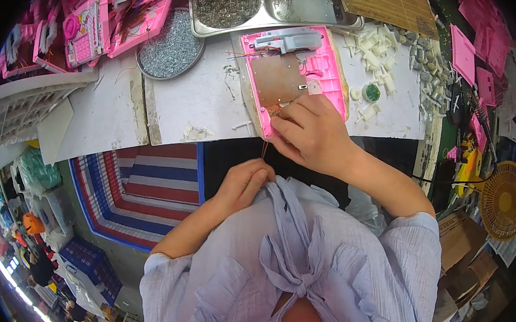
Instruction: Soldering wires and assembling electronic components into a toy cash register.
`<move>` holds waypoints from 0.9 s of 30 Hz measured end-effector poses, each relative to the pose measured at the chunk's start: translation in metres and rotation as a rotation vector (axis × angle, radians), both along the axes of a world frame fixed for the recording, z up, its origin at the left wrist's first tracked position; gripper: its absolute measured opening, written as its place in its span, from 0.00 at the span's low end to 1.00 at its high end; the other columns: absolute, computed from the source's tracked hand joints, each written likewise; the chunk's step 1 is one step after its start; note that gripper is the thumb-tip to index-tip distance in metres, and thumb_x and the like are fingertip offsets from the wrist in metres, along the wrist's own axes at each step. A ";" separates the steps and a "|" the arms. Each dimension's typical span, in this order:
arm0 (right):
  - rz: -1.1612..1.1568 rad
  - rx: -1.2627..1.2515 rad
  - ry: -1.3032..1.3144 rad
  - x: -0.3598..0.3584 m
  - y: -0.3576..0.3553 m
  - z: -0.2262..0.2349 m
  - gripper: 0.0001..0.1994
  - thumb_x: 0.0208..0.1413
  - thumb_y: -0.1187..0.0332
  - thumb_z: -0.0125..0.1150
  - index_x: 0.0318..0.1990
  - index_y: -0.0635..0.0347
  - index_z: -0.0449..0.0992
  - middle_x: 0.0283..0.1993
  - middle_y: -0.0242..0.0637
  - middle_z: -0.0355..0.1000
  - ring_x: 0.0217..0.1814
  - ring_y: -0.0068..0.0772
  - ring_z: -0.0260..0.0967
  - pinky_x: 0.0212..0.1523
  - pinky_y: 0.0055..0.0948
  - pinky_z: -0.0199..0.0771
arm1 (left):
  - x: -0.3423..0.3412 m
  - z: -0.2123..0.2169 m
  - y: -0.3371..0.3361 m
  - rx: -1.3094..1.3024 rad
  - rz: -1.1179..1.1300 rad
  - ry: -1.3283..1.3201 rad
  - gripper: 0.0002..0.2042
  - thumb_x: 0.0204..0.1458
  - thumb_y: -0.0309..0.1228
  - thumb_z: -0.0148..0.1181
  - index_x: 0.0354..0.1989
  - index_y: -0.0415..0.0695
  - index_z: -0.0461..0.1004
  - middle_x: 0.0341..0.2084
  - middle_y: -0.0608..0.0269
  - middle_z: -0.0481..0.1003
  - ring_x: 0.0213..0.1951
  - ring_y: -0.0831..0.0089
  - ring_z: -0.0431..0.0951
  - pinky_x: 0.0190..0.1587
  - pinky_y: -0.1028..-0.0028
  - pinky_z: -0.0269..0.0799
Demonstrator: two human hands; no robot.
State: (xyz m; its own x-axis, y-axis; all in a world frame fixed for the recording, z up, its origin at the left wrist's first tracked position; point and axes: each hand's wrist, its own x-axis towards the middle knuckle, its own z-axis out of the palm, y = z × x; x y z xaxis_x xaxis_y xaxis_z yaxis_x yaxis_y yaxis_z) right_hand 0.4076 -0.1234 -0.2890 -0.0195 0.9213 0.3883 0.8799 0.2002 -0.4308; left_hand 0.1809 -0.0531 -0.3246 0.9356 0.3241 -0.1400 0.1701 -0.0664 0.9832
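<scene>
left hand [245, 182] pinches thin wires [264, 149]; right hand [312, 132] curls over the pink case [322, 68], what it grips i cannot tell.

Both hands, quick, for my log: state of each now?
Left hand: fingers closed, apparently on thin wires.
Right hand: fingers curled over pink casing; grip can't be told.

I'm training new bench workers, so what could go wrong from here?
The thin wires between the pink casing and the left hand could strain if tugged. The right hand might, moving sideways, knock the small green-filled tub or scatter nearby white plastic pieces.
</scene>
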 end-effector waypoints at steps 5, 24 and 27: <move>-0.057 -0.010 -0.039 -0.012 -0.001 -0.006 0.16 0.43 0.60 0.74 0.37 0.54 0.76 0.41 0.31 0.73 0.46 0.36 0.68 0.47 0.40 0.64 | -0.015 -0.013 -0.006 -0.636 -0.359 0.109 0.17 0.68 0.39 0.53 0.50 0.36 0.78 0.39 0.61 0.73 0.40 0.76 0.71 0.43 0.76 0.68; -0.098 -0.032 0.217 0.076 -0.005 0.034 0.12 0.46 0.62 0.77 0.33 0.58 0.82 0.30 0.33 0.78 0.35 0.36 0.75 0.42 0.38 0.73 | 0.063 0.027 0.096 0.864 -0.222 -0.412 0.12 0.45 0.30 0.74 0.38 0.48 0.82 0.32 0.64 0.74 0.34 0.64 0.75 0.39 0.63 0.67; -0.471 0.220 0.618 0.197 0.063 0.079 0.07 0.63 0.70 0.63 0.40 0.64 0.83 0.37 0.35 0.81 0.41 0.22 0.77 0.45 0.26 0.76 | 0.061 0.027 0.101 0.815 -0.227 -0.382 0.12 0.45 0.30 0.75 0.38 0.49 0.82 0.32 0.66 0.73 0.33 0.66 0.74 0.40 0.63 0.67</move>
State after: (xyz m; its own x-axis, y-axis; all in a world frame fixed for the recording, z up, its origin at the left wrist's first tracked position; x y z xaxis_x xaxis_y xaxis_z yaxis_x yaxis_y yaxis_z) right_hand 0.6045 -0.0609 -0.2099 0.6291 0.6807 0.3754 0.5088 0.0045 -0.8609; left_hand 0.2422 0.0475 -0.2979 0.9244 -0.0101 0.3813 -0.2576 -0.7538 0.6045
